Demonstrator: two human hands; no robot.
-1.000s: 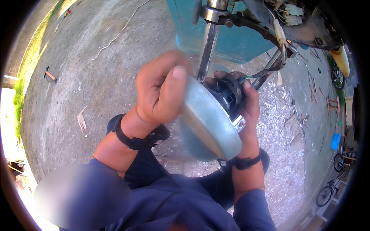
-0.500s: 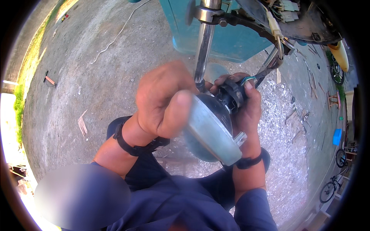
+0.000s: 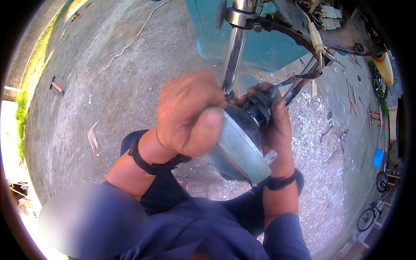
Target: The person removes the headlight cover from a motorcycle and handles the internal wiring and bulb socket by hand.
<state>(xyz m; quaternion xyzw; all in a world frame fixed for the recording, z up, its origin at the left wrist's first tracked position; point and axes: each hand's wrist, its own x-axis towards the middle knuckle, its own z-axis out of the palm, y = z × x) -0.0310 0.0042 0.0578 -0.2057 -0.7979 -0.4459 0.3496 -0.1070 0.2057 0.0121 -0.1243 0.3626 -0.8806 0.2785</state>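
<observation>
A headlight [image 3: 242, 151] with a clear lens side and a dark back is held between my hands. My left hand [image 3: 190, 115] is closed on its rim, thumb on the near face and the other fingers curled out of sight. At the back of the lamp, my right hand [image 3: 281, 125] has its fingers wrapped round a black bulb socket [image 3: 259, 107]. Thin wires [image 3: 299, 78] run from the socket up toward the motorcycle front end. Just beyond the lamp stands a chrome fork tube [image 3: 236, 54], with a second fork tube [image 3: 301, 84] to the right.
Above the fork, a metal clamp [image 3: 238, 18] and a dark fairing [image 3: 346, 37] carry white wire connectors [image 3: 316, 38]. A teal panel [image 3: 268, 47] is behind them. A hand tool [image 3: 56, 86] and a wood scrap [image 3: 92, 136] lie on the concrete at left; bicycles [image 3: 368, 216] stand far right.
My left hand and the headlight have shifted slightly to the right. The fork and wires also appear a little farther right and lower. Both hands keep their hold.
</observation>
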